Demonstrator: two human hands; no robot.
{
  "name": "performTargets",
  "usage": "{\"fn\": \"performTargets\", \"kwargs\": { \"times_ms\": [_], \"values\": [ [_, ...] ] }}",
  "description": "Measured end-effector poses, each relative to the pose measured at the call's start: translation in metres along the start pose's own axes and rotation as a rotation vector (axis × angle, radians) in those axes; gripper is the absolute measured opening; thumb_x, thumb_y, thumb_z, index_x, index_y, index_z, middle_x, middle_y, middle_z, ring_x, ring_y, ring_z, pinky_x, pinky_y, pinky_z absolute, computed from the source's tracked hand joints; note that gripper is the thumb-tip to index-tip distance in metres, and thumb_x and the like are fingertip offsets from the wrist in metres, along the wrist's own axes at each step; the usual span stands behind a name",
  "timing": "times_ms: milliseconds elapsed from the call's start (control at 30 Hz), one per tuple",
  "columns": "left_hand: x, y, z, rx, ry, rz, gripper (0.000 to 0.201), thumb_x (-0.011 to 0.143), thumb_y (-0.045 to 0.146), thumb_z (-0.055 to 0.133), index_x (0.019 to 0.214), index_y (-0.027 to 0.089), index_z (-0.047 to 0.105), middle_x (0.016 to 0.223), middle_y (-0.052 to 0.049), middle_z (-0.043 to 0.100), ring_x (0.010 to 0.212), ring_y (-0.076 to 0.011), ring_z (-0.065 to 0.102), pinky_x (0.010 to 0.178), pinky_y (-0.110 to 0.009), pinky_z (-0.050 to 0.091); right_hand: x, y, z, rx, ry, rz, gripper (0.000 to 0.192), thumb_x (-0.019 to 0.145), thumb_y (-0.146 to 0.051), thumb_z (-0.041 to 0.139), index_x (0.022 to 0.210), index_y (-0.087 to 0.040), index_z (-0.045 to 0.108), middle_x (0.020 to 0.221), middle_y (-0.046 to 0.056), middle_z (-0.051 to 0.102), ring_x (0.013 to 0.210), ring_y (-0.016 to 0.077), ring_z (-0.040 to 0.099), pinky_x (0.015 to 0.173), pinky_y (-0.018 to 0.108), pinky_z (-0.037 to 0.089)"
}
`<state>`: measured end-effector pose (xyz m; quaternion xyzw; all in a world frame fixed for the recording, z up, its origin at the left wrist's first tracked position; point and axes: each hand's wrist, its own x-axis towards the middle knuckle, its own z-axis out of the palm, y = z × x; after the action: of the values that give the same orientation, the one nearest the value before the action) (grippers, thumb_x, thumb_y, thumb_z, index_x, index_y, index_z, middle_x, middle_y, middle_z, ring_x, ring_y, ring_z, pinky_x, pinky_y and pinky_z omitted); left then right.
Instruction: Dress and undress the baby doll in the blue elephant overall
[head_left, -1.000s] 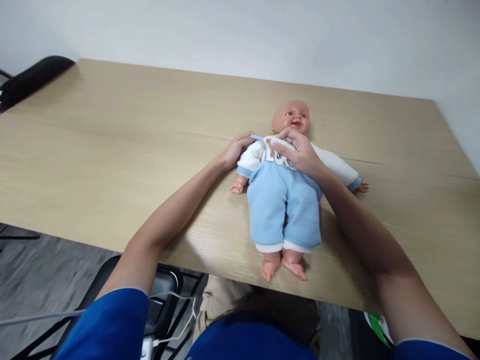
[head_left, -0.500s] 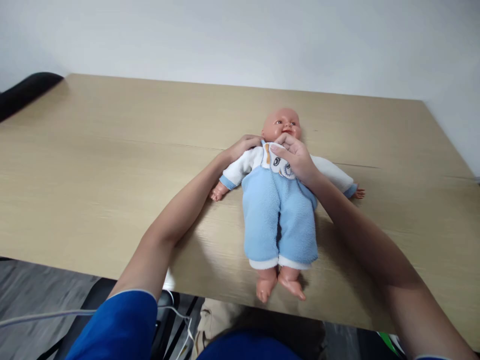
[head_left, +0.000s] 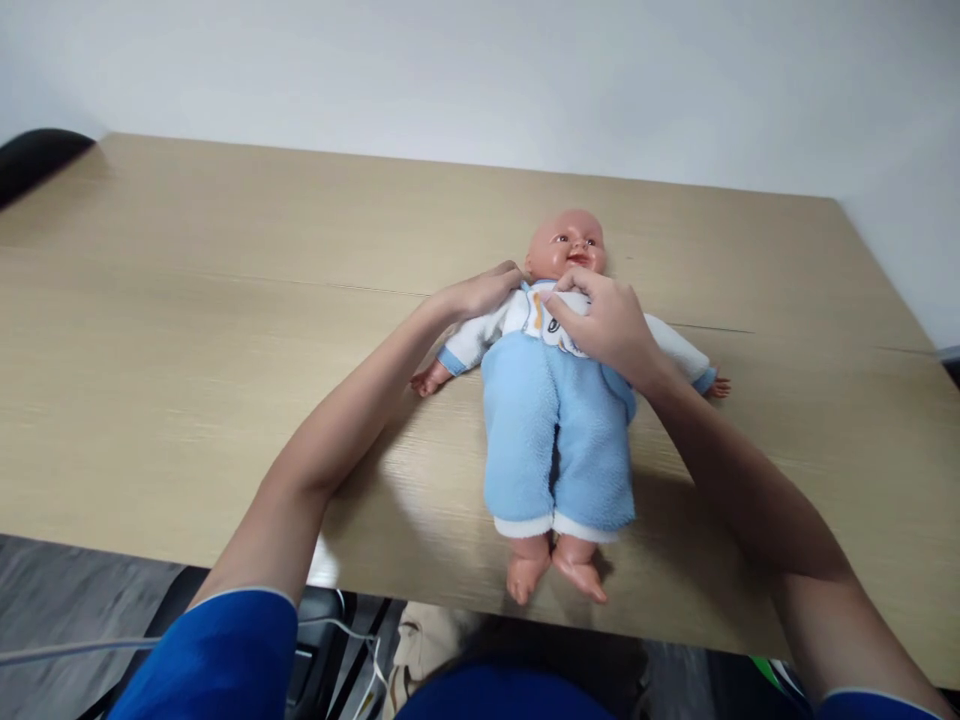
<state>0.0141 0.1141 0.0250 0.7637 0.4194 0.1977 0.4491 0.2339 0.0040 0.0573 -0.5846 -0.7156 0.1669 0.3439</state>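
Right hand (head_left: 611, 322) touching blue-and-white outfit (head_left: 519, 430), doll (head_left: 564, 242) inside.

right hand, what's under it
Under the right hand is the doll's white top, with part of its print showing beside the hand; whatever the hand covers can't be seen.

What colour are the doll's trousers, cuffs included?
The trousers are light blue with white cuffs, best seen in the head view.

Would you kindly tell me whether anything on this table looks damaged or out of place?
One slight oddity: a thin dark line breaks the plain tabletop near the doll's sleeve at picture right; whether seam or crack, I cannot tell. Nothing looks spilled.
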Motion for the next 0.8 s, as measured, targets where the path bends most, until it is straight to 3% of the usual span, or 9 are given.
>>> {"fn": "performTargets", "kwargs": {
  "times_ms": [133, 267, 433, 567, 700, 800],
  "values": [
    [-0.012, 0.009, -0.015, 0.260, 0.138, -0.156, 0.023, 0.102, 0.044, 0.061, 0.109, 0.022, 0.065, 0.124, -0.016, 0.084, 0.113, -0.0334, 0.076, 0.103, -0.045, 0.058, 0.000, 0.002, -0.022, -0.185, -0.084, 0.036, 0.034, 0.110, -0.057, 0.076, 0.096, -0.026, 0.076, 0.089, 0.008, 0.081, 0.092, 0.0314, 0.072, 0.085, 0.041, 0.048],
    [-0.025, 0.016, -0.023, 0.395, 0.048, -0.189, 0.036, 0.106, 0.058, 0.060, 0.101, 0.023, 0.066, 0.114, -0.016, 0.086, 0.105, -0.0348, 0.078, 0.095, -0.046, 0.057, 0.002, 0.004, -0.049, -0.269, -0.299, 0.100, 0.044, 0.115, -0.062, 0.069, 0.088, -0.027, 0.070, 0.087, 0.008, 0.079, 0.086, 0.0301, 0.068, 0.081, 0.041, 0.045],
    [-0.029, 0.010, -0.017, 0.245, -0.038, -0.049, 0.039, 0.110, 0.052, 0.053, 0.114, 0.022, 0.078, 0.131, -0.014, 0.087, 0.123, -0.0344, 0.080, 0.103, -0.043, 0.060, 0.006, 0.011, -0.063, -0.261, -0.461, 0.151, 0.049, 0.117, -0.067, 0.063, 0.088, -0.028, 0.068, 0.095, 0.009, 0.083, 0.088, 0.0318, 0.072, 0.081, 0.043, 0.048],
    [-0.034, 0.005, -0.013, 0.191, -0.033, 0.050, 0.040, 0.113, 0.044, 0.051, 0.128, 0.022, 0.081, 0.141, -0.013, 0.087, 0.129, -0.0306, 0.080, 0.114, -0.043, 0.061, -0.013, 0.035, -0.062, -0.223, -0.257, 0.107, 0.040, 0.115, -0.066, 0.065, 0.103, -0.028, 0.074, 0.106, 0.011, 0.086, 0.100, 0.0348, 0.076, 0.093, 0.048, 0.057],
    [-0.054, 0.020, -0.006, 0.418, 0.253, 0.174, 0.027, 0.115, 0.039, 0.057, 0.120, 0.022, 0.077, 0.133, -0.014, 0.085, 0.129, -0.0335, 0.074, 0.125, -0.052, 0.056, -0.062, 0.081, -0.072, -0.198, -0.040, -0.073, 0.044, 0.109, -0.069, 0.069, 0.123, -0.028, 0.074, 0.130, 0.018, 0.084, 0.120, 0.0405, 0.077, 0.117, 0.061, 0.058],
    [-0.064, 0.045, 0.015, 0.455, 0.372, 0.329, 0.022, 0.119, 0.038, 0.059, 0.127, 0.022, 0.072, 0.135, -0.015, 0.081, 0.137, -0.0356, 0.069, 0.129, -0.055, 0.053, -0.104, 0.118, -0.083, -0.209, 0.030, -0.036, 0.059, 0.103, -0.080, 0.073, 0.133, -0.029, 0.075, 0.137, 0.021, 0.081, 0.132, 0.0484, 0.075, 0.123, 0.073, 0.056]
  ]
}}
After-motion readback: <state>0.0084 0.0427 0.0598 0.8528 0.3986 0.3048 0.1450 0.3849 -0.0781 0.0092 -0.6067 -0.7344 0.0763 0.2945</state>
